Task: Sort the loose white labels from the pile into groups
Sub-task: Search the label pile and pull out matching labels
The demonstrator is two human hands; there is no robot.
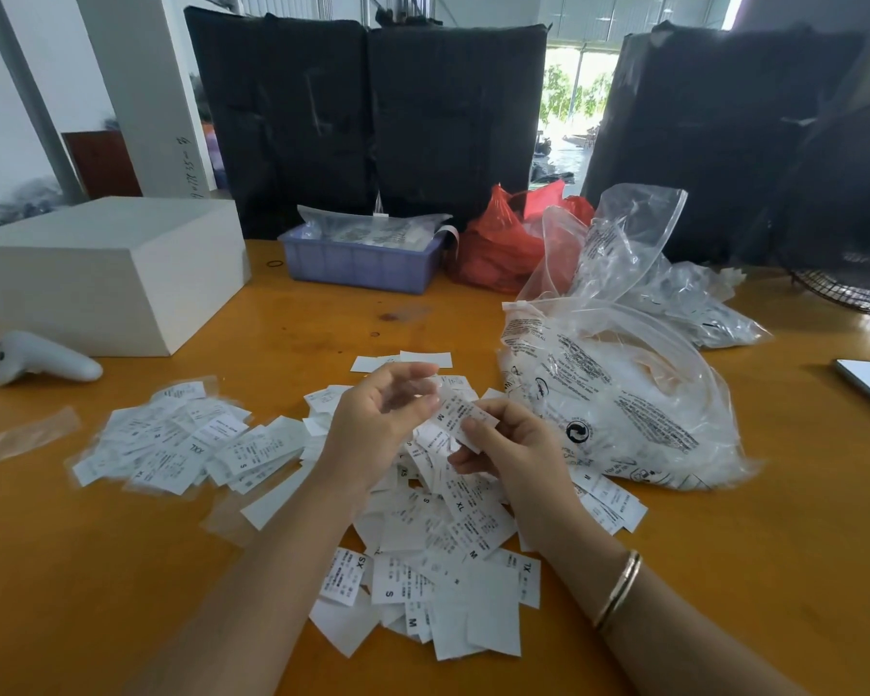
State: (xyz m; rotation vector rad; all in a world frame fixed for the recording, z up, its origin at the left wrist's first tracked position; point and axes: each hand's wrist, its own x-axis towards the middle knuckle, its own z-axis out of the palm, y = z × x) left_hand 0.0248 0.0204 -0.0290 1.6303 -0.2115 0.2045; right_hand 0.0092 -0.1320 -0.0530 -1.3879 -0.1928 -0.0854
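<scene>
Mid-sort: both hands up over the pile, reading one label.

Nearest, the loose heap of small white printed size labels (438,555) lies on the orange wooden tabletop (121,570), w/ a second spread of labels (172,439) just left, prob. a group begun. Right hand (511,444) pinches a white "M" label (455,419); left hand (372,424) is beside it, fingers loosely curled, apparently gripping nothing. Next move, I'd judge: read the size and drop it on the matching group. Beyond: clear printed plastic bag (619,394), contents unclear; blue plastic tray (362,268) holding clear packets; red plastic bag (503,238), contents hidden.
</scene>
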